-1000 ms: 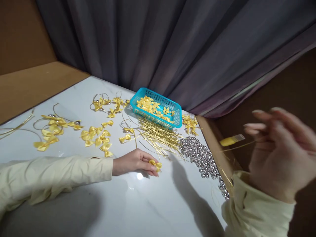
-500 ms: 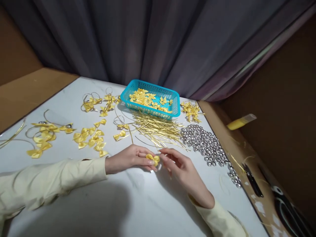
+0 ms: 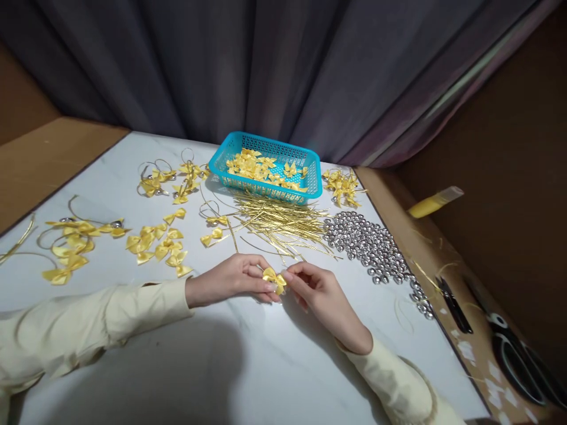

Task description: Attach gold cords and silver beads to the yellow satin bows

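Yellow bow (image 3: 274, 280) at frame centre, long axis left-right — left hand (image 3: 230, 278) and right hand (image 3: 319, 292) pinch its ends, w/ fingertips nearly meeting.

Single view, head-worn camera. Looks forward and down from above the near edge of the white table (image 3: 274, 366), close range. Left hand (image 3: 230, 280) and right hand (image 3: 321, 295) sit just below frame centre, fingertips meeting. Beyond the fingers: far table edge and curtain (image 3: 283, 65). No second view to overlap.
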A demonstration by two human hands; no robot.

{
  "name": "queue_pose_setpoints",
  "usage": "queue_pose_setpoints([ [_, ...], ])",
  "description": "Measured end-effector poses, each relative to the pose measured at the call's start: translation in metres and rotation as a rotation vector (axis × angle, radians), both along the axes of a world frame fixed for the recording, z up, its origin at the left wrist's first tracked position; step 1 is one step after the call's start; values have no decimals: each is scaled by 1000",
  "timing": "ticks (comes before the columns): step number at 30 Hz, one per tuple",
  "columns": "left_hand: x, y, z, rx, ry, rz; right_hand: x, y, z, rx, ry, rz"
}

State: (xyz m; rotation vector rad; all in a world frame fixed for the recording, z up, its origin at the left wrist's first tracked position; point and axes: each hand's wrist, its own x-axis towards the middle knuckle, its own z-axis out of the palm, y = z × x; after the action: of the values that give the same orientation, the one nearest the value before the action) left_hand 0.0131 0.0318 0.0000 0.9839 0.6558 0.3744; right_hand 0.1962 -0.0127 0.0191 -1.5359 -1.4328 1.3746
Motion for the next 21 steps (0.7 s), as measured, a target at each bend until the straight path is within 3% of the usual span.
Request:
queue_pose_setpoints([
  [15, -1, 3, 3, 24, 82, -22, -3, -1, 2, -59, 74, -13],
  [21, -1, 3, 3, 25, 79, -7, 0, 1, -3, 44, 89, -88],
])
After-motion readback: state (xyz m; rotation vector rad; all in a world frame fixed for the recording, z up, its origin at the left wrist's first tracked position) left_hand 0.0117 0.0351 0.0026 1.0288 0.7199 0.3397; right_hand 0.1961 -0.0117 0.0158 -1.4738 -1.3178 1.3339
